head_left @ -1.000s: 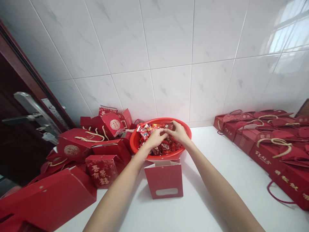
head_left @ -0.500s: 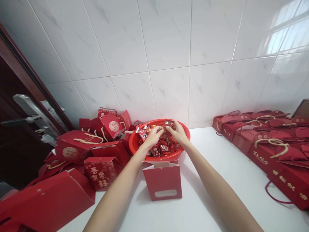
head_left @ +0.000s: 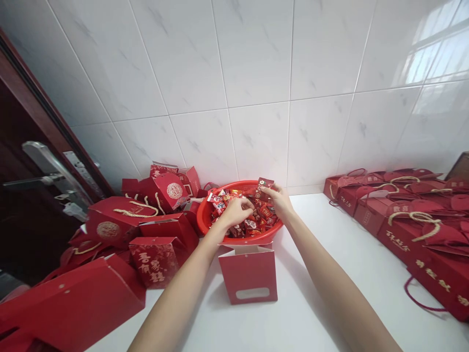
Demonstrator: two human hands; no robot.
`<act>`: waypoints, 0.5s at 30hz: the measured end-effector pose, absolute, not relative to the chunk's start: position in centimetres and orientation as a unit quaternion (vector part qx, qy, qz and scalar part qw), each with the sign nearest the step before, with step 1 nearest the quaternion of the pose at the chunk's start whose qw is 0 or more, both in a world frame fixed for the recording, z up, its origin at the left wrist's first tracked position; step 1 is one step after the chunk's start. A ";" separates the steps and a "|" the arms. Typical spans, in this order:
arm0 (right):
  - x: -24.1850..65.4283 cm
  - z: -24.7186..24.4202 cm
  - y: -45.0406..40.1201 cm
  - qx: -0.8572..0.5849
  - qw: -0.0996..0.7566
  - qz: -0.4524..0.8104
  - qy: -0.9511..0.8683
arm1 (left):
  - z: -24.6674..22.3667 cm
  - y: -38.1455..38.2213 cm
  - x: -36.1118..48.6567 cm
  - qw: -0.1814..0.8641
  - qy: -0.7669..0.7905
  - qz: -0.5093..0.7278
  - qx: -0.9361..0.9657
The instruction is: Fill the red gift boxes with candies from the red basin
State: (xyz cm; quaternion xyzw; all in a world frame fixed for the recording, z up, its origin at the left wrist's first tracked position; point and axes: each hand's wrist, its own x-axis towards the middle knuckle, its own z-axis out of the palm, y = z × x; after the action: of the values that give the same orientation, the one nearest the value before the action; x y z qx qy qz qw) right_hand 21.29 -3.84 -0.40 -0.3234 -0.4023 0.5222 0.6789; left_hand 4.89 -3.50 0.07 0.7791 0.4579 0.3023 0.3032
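A red plastic basket (head_left: pixel 202 221) full of wrapped candies (head_left: pixel 252 225) stands by the wall. Over its right side, my right hand (head_left: pixel 280 201) pinches a dark red candy packet (head_left: pixel 264 185) with a small printed pattern, held up above the pile. My left hand (head_left: pixel 235 214) is down among the candies with its fingers curled together; whatever lies between the fingertips is hidden. Between my forearms and in front of the basket, a red gift box (head_left: pixel 248 278) stands upright with its top open and an oval cut-out low on its front.
Red gift boxes (head_left: pixel 154 264), some with rope handles, crowd the left side near a door handle (head_left: pixel 54 171). Rows of closed red boxes (head_left: pixel 403 239) with rope handles line the right of the white table (head_left: pixel 311 313). A tiled wall (head_left: pixel 256 142) rises behind.
My hands have moved apart: the right has lifted the packet slightly to the right, while the left has gone lower into the candies. The boxes stay in place.
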 end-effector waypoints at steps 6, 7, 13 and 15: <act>21.4 -0.3 -4.0 -0.368 0.670 0.516 -0.385 | 0.4 -4.6 4.8 0.238 0.473 0.058 0.846; 21.4 -0.2 -4.0 -0.371 0.669 0.515 -0.387 | 0.5 -4.7 4.8 0.232 0.474 0.052 0.848; 21.3 -0.2 -4.0 -0.377 0.670 0.511 -0.385 | 0.5 -4.6 4.9 0.222 0.477 0.022 0.850; 21.3 -0.2 -4.0 -0.381 0.673 0.506 -0.383 | 0.1 -4.4 4.8 0.232 0.479 0.045 0.845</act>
State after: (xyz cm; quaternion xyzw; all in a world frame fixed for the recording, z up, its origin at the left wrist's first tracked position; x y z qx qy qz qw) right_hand 21.30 -3.96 -0.23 -0.3806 -0.3832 0.5059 0.6726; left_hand 4.76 -4.42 0.14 0.8454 0.4788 0.0454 0.2321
